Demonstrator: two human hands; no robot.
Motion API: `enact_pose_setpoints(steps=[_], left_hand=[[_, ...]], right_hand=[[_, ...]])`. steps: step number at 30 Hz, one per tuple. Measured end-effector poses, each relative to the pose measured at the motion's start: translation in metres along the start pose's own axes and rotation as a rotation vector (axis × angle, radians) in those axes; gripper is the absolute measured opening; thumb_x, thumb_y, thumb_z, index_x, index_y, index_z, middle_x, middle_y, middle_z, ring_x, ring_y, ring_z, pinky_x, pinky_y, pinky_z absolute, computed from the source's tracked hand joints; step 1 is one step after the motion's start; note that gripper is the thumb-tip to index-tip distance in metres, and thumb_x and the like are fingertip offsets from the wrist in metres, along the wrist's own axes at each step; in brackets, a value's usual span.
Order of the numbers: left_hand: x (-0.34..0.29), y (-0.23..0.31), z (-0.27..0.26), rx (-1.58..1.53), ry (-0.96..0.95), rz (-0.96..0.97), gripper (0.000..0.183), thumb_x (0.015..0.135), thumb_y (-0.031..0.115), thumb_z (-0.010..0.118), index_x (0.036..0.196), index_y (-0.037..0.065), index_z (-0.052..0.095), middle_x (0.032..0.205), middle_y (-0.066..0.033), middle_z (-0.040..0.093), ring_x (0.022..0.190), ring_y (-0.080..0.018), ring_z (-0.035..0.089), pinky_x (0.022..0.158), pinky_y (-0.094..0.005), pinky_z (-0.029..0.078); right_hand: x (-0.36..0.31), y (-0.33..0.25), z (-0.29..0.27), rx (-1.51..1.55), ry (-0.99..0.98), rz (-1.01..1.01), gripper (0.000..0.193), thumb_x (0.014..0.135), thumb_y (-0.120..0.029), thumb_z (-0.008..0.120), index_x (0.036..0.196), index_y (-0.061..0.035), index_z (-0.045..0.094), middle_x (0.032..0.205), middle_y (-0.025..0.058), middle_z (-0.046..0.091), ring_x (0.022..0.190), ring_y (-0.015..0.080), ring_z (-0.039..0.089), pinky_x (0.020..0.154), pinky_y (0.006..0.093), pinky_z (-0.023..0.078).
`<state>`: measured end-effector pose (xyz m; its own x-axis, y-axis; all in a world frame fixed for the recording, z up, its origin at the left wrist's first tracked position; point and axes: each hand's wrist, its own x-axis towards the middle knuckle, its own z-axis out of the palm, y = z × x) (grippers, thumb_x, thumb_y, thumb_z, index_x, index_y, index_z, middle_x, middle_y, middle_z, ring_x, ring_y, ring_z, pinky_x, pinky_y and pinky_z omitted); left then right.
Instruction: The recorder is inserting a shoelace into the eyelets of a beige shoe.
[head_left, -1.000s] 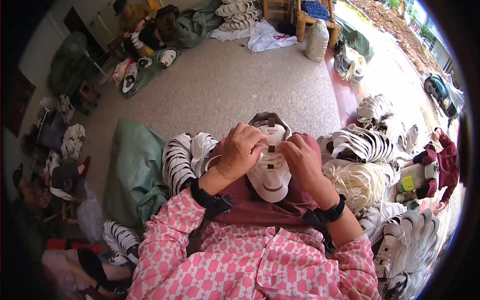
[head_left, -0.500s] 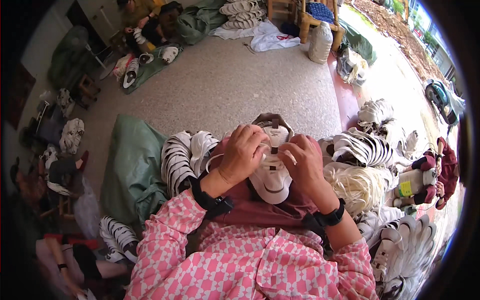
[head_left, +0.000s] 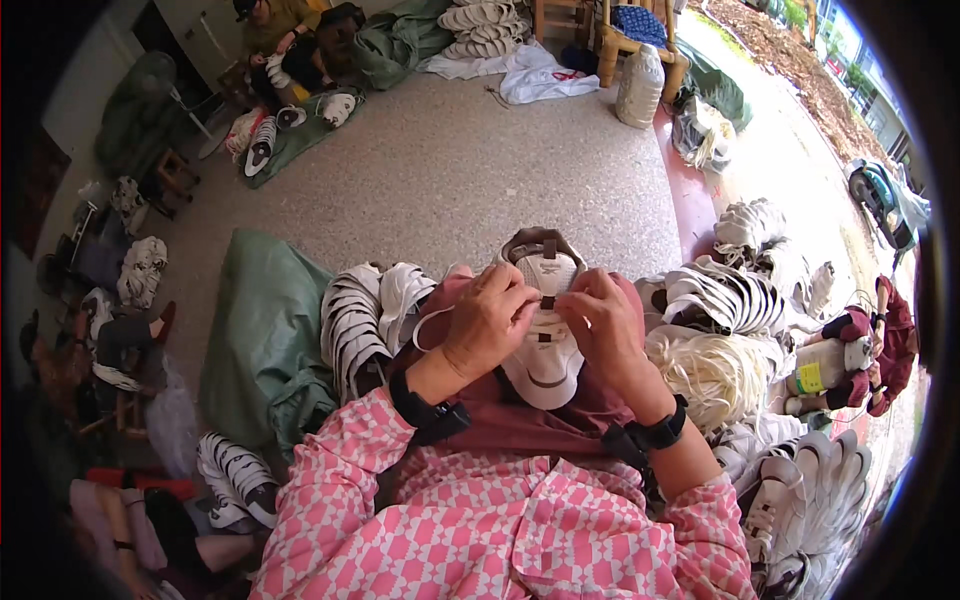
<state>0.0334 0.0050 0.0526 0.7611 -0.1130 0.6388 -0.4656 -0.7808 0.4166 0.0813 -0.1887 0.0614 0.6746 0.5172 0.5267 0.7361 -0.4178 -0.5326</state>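
Seated, lap covered by a maroon apron; a white shoe upper rests on it, toe end toward the body, dark-lined collar pointing away, so the lacing zone faces up under the eyes. Left hand is closed in a pinch at the left edge of the upper's throat, fingertips curled in; right hand is closed likewise at the right edge, thumb and forefinger meeting near the centre strip. Both pinch points sit almost touching over the midline, which suits fine work on the lace or eyelets; what exactly is between the fingertips is too small to tell. A thin white loop, probably lace, curves out just left of the left hand. Black bands on both wrists. Stock is arranged within arm's reach: a fanned stack of white uppers just left of the lap beside a green sack, another fanned stack at right, a bundle of pale laces near the right forearm, more uppers lower right. Across the speckled floor, another person sits with similar piles.
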Motion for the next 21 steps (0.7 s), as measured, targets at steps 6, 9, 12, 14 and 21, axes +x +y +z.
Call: enact_pose_setpoints(steps=[6, 9, 12, 14, 21], left_hand=[[-0.001, 0.001, 0.002, -0.035, 0.017, -0.006, 0.014, 0.076, 0.004, 0.074, 0.088, 0.005, 0.066, 0.088, -0.0077, 0.055, 0.079, -0.0259, 0.060, 0.068, -0.0359, 0.049], [-0.001, -0.001, 0.003, -0.031, 0.019, -0.005, 0.013, 0.076, 0.004, 0.074, 0.088, 0.005, 0.066, 0.088, -0.0077, 0.055, 0.079, -0.0260, 0.060, 0.069, -0.0365, 0.050], [-0.001, -0.001, 0.003, -0.039, 0.002, -0.006, 0.013, 0.077, 0.005, 0.073, 0.088, 0.005, 0.066, 0.089, -0.0077, 0.055, 0.080, -0.0264, 0.060, 0.069, -0.0368, 0.050], [0.000, 0.000, 0.004, -0.028, 0.000, -0.011, 0.013, 0.078, 0.005, 0.073, 0.088, 0.005, 0.066, 0.088, -0.0080, 0.055, 0.080, -0.0270, 0.060, 0.069, -0.0372, 0.049], [0.000, -0.017, -0.043, 0.131, 0.159, -0.005, 0.010, 0.083, 0.007, 0.071, 0.089, 0.005, 0.063, 0.093, -0.0121, 0.055, 0.082, -0.0321, 0.059, 0.067, -0.0403, 0.047]], right_hand=[[0.005, 0.008, -0.007, -0.099, -0.056, -0.061, 0.011, 0.081, -0.005, 0.066, 0.091, -0.0095, 0.068, 0.091, 0.0089, 0.058, 0.085, 0.0303, 0.061, 0.075, 0.0400, 0.048], [0.008, 0.011, -0.010, -0.232, -0.141, -0.147, 0.012, 0.080, -0.008, 0.063, 0.091, -0.0098, 0.066, 0.090, 0.0078, 0.056, 0.085, 0.0290, 0.059, 0.076, 0.0394, 0.046], [0.010, 0.010, -0.011, -0.373, -0.231, -0.271, 0.015, 0.077, -0.009, 0.061, 0.092, -0.0089, 0.063, 0.091, 0.0062, 0.053, 0.086, 0.0256, 0.057, 0.078, 0.0372, 0.043], [0.011, 0.007, -0.008, -0.436, -0.274, -0.333, 0.017, 0.076, -0.010, 0.060, 0.093, -0.0085, 0.061, 0.092, 0.0054, 0.052, 0.087, 0.0236, 0.057, 0.078, 0.0359, 0.042], [0.024, 0.028, -0.066, -0.596, -0.068, -0.249, 0.028, 0.073, 0.000, 0.060, 0.100, -0.0062, 0.064, 0.099, 0.0085, 0.056, 0.091, 0.0238, 0.056, 0.083, 0.0372, 0.040]])
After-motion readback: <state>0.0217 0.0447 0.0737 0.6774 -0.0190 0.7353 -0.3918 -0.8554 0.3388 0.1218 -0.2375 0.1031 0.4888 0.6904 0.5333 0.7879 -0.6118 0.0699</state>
